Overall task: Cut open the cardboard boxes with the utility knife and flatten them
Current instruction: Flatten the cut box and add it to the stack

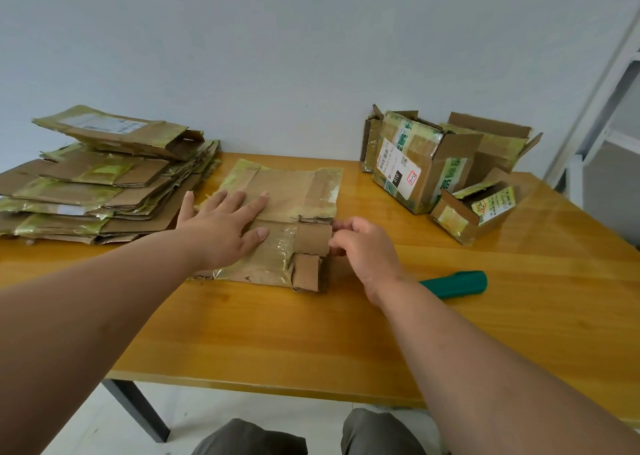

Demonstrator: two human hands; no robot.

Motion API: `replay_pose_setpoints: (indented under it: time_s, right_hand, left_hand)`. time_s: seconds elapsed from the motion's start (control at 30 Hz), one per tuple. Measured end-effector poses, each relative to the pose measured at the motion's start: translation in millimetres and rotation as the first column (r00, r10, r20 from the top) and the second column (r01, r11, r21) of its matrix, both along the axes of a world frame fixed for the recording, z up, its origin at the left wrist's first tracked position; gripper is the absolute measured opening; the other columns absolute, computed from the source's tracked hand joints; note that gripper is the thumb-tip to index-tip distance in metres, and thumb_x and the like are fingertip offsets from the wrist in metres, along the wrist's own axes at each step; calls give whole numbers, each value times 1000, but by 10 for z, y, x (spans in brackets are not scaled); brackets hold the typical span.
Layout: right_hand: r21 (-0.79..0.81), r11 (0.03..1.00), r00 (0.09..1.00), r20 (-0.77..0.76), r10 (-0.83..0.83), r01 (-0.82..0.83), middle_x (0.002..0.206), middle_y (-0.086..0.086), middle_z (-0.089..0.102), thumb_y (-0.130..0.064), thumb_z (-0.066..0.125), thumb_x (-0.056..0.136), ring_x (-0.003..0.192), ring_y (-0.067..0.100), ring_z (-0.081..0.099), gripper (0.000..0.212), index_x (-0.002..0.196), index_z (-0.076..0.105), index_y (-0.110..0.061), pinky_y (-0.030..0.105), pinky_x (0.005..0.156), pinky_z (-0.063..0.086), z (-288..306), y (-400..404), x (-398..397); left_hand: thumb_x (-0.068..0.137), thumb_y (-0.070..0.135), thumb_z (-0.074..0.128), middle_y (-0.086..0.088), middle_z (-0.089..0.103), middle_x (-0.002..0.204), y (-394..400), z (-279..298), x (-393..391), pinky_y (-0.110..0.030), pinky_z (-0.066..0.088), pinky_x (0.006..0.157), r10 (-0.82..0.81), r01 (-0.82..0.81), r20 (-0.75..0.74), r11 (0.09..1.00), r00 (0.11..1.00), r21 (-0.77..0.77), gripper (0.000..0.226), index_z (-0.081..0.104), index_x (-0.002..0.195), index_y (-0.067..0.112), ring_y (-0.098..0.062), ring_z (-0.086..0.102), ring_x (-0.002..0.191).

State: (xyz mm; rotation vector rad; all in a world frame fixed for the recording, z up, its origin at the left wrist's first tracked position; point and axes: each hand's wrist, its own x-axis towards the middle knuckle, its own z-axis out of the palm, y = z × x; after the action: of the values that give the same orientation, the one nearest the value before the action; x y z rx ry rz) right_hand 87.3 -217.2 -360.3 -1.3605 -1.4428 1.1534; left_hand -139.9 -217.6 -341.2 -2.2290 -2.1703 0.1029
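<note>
Flattened brown cardboard box with yellow-green tape (277, 191) lying at the middle of the glossy orange-yellow wooden table (311, 333). Left hand (221, 226) spread flat on it, fingers straight, pressing down. Right hand (360, 243) at the box's right edge, fingers curled and pinching a small brown cardboard flap (311, 239) that curls up off the sheet; exactly how the thumb sits behind the flap hard to make out. A second, smaller flap just below it, nearer the table's front edge. Green-handled utility knife (457, 283) lying on the table just right of the right wrist, untouched. Tall stack of flattened, taped cardboard boxes (97, 184) on the table's left side, just beside the left hand. Uncut taped cardboard boxes with white shipping labels (426, 160) grouped at the far right, well apart from both hands, against the pale grey wall (277, 39).
</note>
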Motion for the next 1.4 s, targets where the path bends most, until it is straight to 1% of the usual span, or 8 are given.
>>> replay_pose_setpoints:
  time_s: [0.27,0.47,0.6,0.7,0.8,0.97,1.2,1.4]
  right_hand:
    - [538,843,847,439,-301,21,123,-3,56,-23,54,94,120,18,46,36,130,57,-20,38,104,39,82,109,-190]
    - [212,975,940,314,-136,70,152,4,37,-35,53,100,131,20,44,62,154,27,-19,37,106,41,116,267,-328]
    - [-14,1000,993,120,-13,15,139,2,49,-24,57,99,86,4,50,64,154,23,-21,14,61,37,62,301,-335]
    - [-37,999,1000,25,-19,20,131,0,50,-24,64,95,107,16,53,67,151,27,-23,20,72,45,35,340,-334]
    - [-108,993,999,-26,37,-40,133,2,56,-34,74,87,112,24,61,72,146,34,-25,40,93,53,9,312,-314]
    - [-138,983,990,-97,105,-118,107,8,71,-19,65,95,88,18,72,42,132,45,-19,24,66,53,-49,164,-195]
    - [-14,996,985,148,-90,94,115,2,63,-13,51,97,93,14,62,31,126,54,-24,25,69,48,-37,169,83]
    - [11,998,910,410,-56,57,118,-2,61,-13,47,97,100,18,57,30,123,60,-22,25,63,45,-121,150,236]
  left_hand:
    - [94,65,9,5,-11,163,113,-65,30,-54,-11,117,12,-14,-24,998,1000,-63,64,-18,148,45,-22,-13,149]
    - [70,83,2,8,-11,162,143,-44,14,-54,-7,118,29,-22,46,989,998,-148,88,-15,149,47,-20,-10,149]
    - [71,86,12,9,-7,163,170,47,-31,-52,5,117,-15,10,-33,990,999,-143,89,-10,149,50,-22,-3,149]
    - [86,77,27,14,0,162,261,151,-99,-51,10,111,-8,2,-44,992,999,-125,71,1,148,54,-25,3,147]
    - [93,67,26,13,14,161,297,299,-101,-56,14,114,90,-50,227,983,970,-176,58,26,148,49,-29,13,146]
    - [55,99,14,-6,35,151,220,385,291,-51,30,111,53,-23,237,991,970,-131,124,41,144,16,-31,32,137]
    - [69,88,16,13,4,162,230,210,335,-68,12,111,37,-14,124,983,992,-183,97,3,153,41,-26,5,149]
    - [92,60,45,10,23,158,162,327,242,-39,24,111,34,78,438,969,898,-235,65,21,151,45,-22,28,141]
